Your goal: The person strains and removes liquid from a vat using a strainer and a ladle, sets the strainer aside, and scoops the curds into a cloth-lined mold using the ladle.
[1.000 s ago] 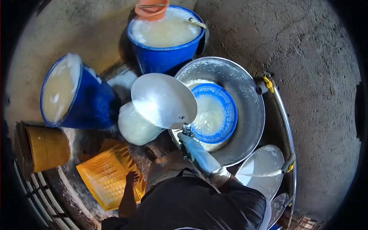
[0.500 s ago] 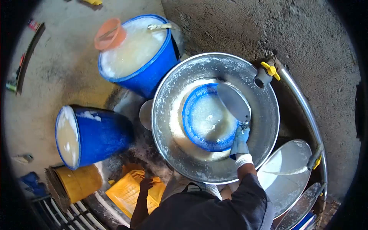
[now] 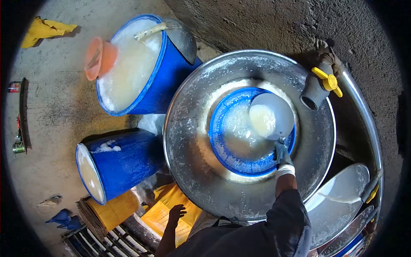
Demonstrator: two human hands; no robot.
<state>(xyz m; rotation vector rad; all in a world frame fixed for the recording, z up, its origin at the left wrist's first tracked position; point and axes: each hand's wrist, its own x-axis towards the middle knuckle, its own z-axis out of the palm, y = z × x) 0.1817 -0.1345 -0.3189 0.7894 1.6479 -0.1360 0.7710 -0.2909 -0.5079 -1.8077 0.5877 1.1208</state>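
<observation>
My right hand (image 3: 282, 155), in a bluish glove with a white cuff, grips a wide round metal ladle (image 3: 280, 107). Pale liquid lies in the ladle's bowl, held over a blue round basket (image 3: 226, 160) with a mesh-like wall. Whitish, frothy liquid fills the lower part of that basket. Around it stands a large metal vat (image 3: 188, 188) with white residue on its wall. Bare and with fingers apart, my left hand (image 3: 176, 212) hangs in the air above a yellow crate (image 3: 169, 220), holding nothing.
A blue barrel (image 3: 165, 88) of whitish liquid holds an orange bucket (image 3: 102, 58) and a handled scoop at its rim. Another blue barrel (image 3: 124, 160) stands nearer. A pipe with a yellow-handled valve (image 3: 319, 88) overhangs the vat's right rim. Metal pans (image 3: 338, 214) lie lower right.
The ladle has turned from nearly edge-on to bowl-up, now showing pale liquid inside. My left hand has risen slightly, fingers spreading. The whole view has shifted closer to the vat.
</observation>
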